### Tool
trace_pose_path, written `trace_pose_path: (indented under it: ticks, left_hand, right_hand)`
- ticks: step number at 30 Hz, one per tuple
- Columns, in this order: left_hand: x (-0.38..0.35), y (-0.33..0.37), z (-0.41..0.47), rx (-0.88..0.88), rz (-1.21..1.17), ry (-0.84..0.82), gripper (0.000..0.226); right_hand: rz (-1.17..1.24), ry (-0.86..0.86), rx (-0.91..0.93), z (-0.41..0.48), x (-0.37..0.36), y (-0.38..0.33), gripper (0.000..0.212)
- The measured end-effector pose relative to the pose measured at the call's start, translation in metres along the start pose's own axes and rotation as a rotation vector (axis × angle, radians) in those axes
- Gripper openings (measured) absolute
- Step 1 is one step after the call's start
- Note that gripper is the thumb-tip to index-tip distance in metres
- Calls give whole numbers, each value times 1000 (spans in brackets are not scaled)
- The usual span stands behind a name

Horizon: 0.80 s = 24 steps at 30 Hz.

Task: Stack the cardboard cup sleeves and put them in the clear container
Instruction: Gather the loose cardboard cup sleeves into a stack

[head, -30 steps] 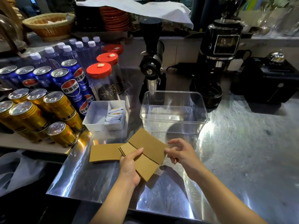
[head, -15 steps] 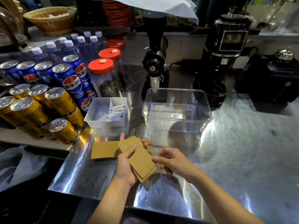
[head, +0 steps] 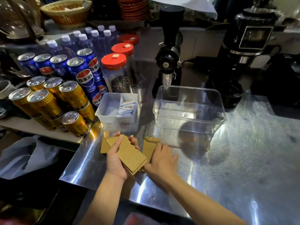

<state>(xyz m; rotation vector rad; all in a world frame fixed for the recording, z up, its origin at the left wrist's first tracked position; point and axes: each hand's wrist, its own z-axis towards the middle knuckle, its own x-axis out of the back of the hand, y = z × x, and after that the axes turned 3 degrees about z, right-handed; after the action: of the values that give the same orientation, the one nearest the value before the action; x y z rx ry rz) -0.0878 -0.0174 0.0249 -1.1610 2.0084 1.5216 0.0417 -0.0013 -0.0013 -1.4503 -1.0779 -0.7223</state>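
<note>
My left hand [head: 116, 159] holds a small stack of flat brown cardboard cup sleeves [head: 129, 155] just above the steel counter, thumb on top. Another sleeve [head: 149, 148] lies flat on the counter to the right of the stack, and my right hand [head: 162, 161] rests on its near end, fingers bent. A further sleeve [head: 103, 147] lies on the counter, partly hidden under the held stack at its left. The clear container [head: 189, 111] stands open and empty behind my hands.
A white divided tray [head: 112, 109] with sachets sits left of the container. Gold and blue cans [head: 73, 98], bottles and red-lidded jars [head: 116, 72] crowd the left. Two black grinders [head: 168, 59] stand behind. The counter's left edge [head: 76, 158] runs close to my left hand.
My left hand has gathered the sleeves into a neater stack and lifted them. My right hand has moved off the stack and come down on a sleeve lying on the counter.
</note>
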Motion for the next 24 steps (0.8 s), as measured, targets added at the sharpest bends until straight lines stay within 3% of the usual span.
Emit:
trace_pose_path:
  ticks: [4,8,13,18,21,24]
  left_hand:
    - [5,1,0,-20,-1,7,21]
    - [11,2,0,-40,-9,-31,26]
    - [5,-4,6,-28,4,3,24]
    - [-5,-9,12,1,-1,35,24]
    - [-9,-12,14,22,15,18,25]
    - [-16,-18,13,68,31,-2,28]
  right_hand:
    - [69,-41,68,9,-4,8,74]
    - [155,-52,-7,21,10,31,86]
    - [131,-99,-64,22,19,38,66]
    - [670,-33,-98,13,36,42,14]
    - [1095,13,-138,3,48,35,25]
    - [1329,34,-103,-4,52,21,29]
